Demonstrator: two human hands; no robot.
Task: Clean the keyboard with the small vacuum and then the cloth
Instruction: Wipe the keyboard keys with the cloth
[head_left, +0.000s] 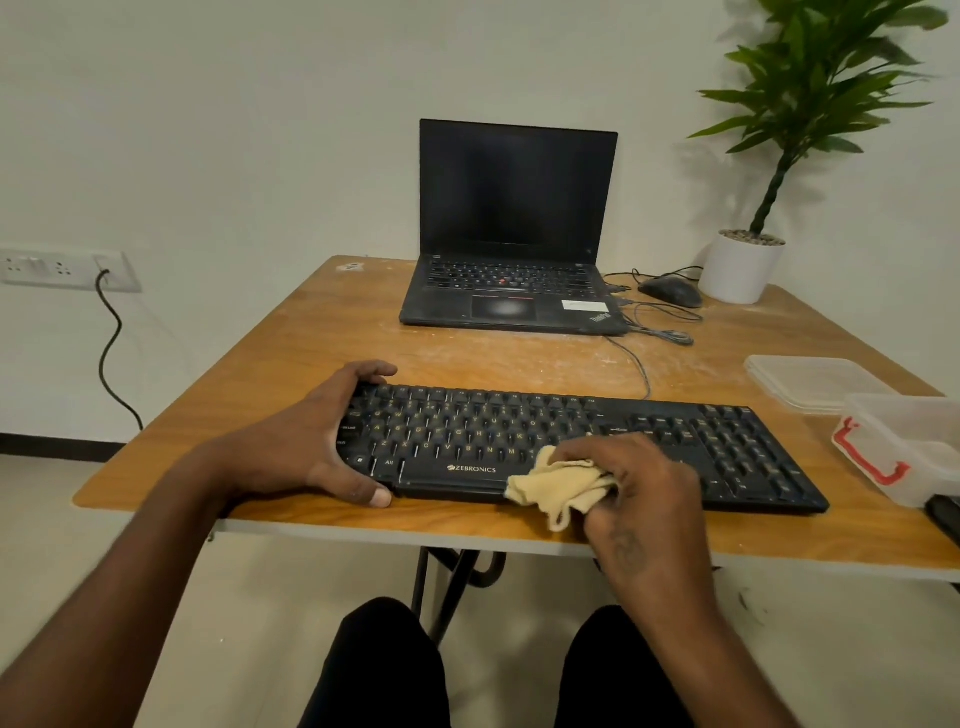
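My left hand (317, 441) clamps the keyboard (571, 447) at its left end, steadying it along the tabletop's (311, 332) near edge, while my right hand (644, 488) pinches the bunched cloth (556, 486) against the front keys.

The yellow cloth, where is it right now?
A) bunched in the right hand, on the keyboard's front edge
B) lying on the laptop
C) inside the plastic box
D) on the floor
A: the yellow cloth is bunched in the right hand, which presses it on the front edge of the keyboard, while the left hand grips the keyboard's left end.
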